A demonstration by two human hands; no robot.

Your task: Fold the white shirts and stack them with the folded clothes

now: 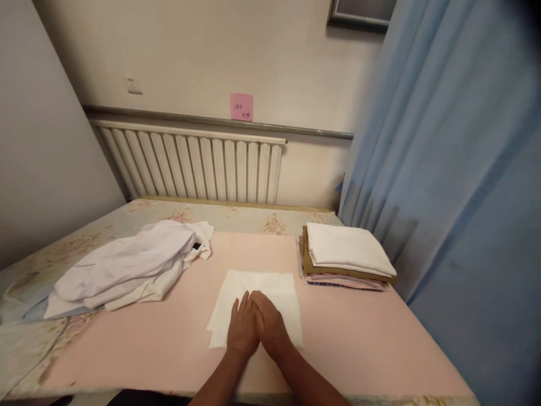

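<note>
Bare left hand (244, 330) and right hand (270, 322) meet, extended fingers clamping nothing visible. Toward the front edge of the pale pink rectangular mat (355, 338), a folded white cloth (274, 285) lies beneath them; uneven sideways pressure could wrinkle it or misalign its layers.

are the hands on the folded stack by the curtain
No, the left hand and right hand are over the flat white cloth, apart from the stack.
</note>
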